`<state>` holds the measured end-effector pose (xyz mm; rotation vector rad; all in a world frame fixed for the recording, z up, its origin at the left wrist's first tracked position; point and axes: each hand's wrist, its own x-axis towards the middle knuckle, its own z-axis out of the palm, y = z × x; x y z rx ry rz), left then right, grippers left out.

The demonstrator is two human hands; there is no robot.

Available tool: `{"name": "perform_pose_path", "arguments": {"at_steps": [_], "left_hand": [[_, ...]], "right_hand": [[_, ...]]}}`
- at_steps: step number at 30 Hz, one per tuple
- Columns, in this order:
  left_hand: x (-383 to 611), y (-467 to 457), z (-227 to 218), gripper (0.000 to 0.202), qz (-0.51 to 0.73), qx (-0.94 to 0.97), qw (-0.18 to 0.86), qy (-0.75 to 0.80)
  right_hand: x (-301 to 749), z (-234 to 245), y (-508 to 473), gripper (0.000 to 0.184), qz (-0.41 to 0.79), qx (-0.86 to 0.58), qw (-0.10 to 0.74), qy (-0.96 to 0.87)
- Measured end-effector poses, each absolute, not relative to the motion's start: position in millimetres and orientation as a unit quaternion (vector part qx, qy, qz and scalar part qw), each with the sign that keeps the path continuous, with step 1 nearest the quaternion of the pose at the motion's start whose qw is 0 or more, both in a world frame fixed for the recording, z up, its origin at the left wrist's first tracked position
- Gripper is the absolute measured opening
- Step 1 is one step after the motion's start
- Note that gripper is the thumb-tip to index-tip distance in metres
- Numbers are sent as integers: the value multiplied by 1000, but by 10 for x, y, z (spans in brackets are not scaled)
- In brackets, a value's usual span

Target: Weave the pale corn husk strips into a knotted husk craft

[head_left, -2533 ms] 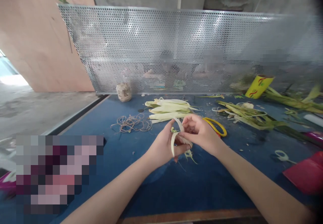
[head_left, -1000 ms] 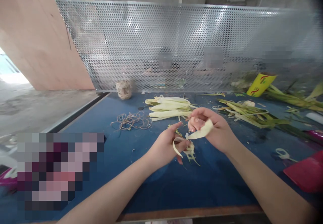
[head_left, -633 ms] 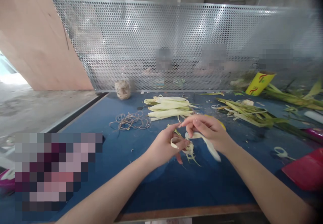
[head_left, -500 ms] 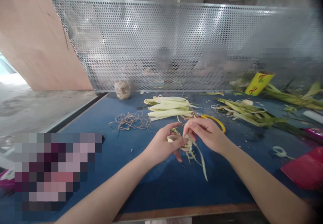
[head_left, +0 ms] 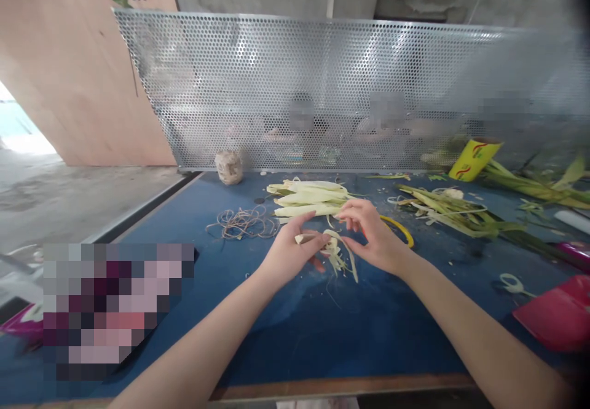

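My left hand [head_left: 295, 246] is closed around a small bundle of pale corn husk strips [head_left: 335, 255]; a cut-looking pale end sticks out over the fingers and loose strips hang down to the right. My right hand [head_left: 366, 237] is just beside it, thumb and fingers apart with a gap between them. Its thumb is close to one strip; whether it touches cannot be made out. Behind the hands, several pale green corn husks [head_left: 311, 197] lie side by side on the blue table [head_left: 295, 335]. Scissors with a yellow handle [head_left: 399, 227] are partly hidden behind my right hand.
Tangled brown string [head_left: 242, 221] lies to the left, with a ball of twine [head_left: 229, 167] behind it. Green husk leaves [head_left: 447, 209], a yellow roll [head_left: 474, 160] and a red object [head_left: 557, 313] are on the right. A perforated metal screen [head_left: 295, 58] borders the back; people sit beyond it.
My right hand has opened, its fingers moving away from the strips. The long hanging strip now sits higher and curls toward my right thumb. The view has tilted up slightly.
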<state>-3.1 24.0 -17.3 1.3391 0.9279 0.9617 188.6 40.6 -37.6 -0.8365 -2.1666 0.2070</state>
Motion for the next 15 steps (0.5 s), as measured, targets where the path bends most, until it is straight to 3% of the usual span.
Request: {"name": "perform_pose_path", "arguments": {"at_steps": [6, 15], "left_hand": [[-33, 242, -155, 68, 415, 575, 578, 405], [-20, 255, -167, 65, 411, 580, 579, 398]], "right_hand": [[1883, -370, 385, 25, 20, -271, 399, -876], [1853, -362, 326, 34, 14, -210, 396, -894]]}}
